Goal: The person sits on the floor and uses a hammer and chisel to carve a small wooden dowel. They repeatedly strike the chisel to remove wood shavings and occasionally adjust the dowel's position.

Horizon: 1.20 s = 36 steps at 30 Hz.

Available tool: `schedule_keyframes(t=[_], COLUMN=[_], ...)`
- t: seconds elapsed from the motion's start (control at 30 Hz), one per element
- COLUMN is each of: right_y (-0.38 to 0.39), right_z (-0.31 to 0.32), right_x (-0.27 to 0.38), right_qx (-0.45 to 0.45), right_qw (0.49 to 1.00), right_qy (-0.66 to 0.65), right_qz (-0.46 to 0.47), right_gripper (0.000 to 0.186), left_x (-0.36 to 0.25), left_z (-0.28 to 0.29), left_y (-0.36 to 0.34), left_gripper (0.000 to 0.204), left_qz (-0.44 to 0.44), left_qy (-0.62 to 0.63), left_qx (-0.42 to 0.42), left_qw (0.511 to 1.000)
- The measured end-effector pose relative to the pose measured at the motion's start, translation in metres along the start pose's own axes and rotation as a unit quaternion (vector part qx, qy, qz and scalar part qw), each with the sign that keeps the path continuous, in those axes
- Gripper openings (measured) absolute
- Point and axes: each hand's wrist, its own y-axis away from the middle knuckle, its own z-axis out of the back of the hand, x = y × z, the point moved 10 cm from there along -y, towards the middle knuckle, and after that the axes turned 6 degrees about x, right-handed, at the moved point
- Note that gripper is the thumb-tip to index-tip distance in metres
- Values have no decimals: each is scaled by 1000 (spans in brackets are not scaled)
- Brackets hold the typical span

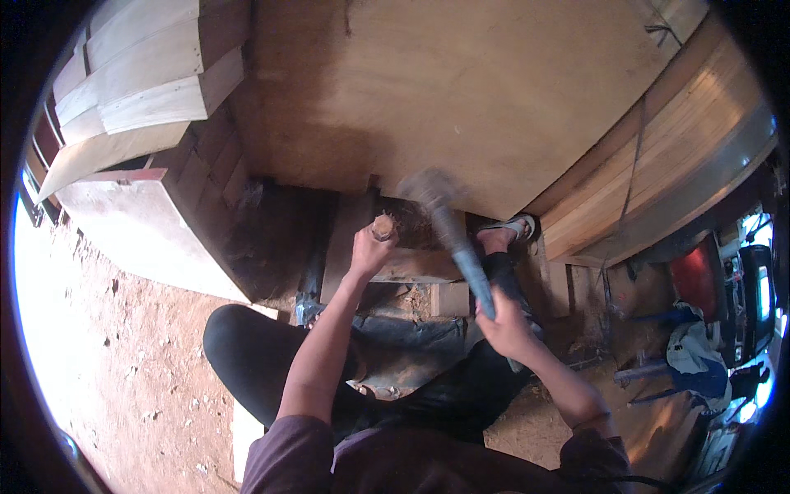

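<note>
My left hand [368, 249] grips a wooden-handled chisel [383, 226], its butt end sticking up from my fist and its tip down against a thick wooden block [411, 265]. My right hand [504, 326] holds the blue-grey handle of a hammer [461, 247]. The hammer head [428, 188] is blurred and sits above and to the right of the chisel's end. I am seated low, with my knee in dark trousers [247, 350] at the left and my foot in a sandal [506, 232] to the right of the block.
A large plywood sheet [461, 90] stands behind the block. Stacked pale wooden panels [140, 74] lie at the upper left, planks [675, 156] at the right. Bare reddish earth [107, 346] spreads on the left. Tools and cloth [691, 346] clutter the right side.
</note>
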Motion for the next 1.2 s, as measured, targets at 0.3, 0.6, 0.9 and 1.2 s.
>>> schedule_keyframes(t=[0.3,0.6,0.9,1.2], right_y=[14,-13,-1,-5], right_z=[40,-13,23,8], right_x=[28,-2,-4,-5], right_qx=[-38,82,-43,-8], right_qw=[983,996,987,992], right_qy=[-166,-19,-153,-116], right_qz=[68,38,-11,38], right_gripper=[17,15,11,10], left_x=[2,12,8,16], left_z=[-3,-12,-6,-9], left_y=[1,-3,4,2], left_gripper=[19,23,27,34], left_qz=[58,42,63,95], left_qy=[-7,16,33,10], left_qx=[37,66,26,74], left_qw=[998,997,997,993])
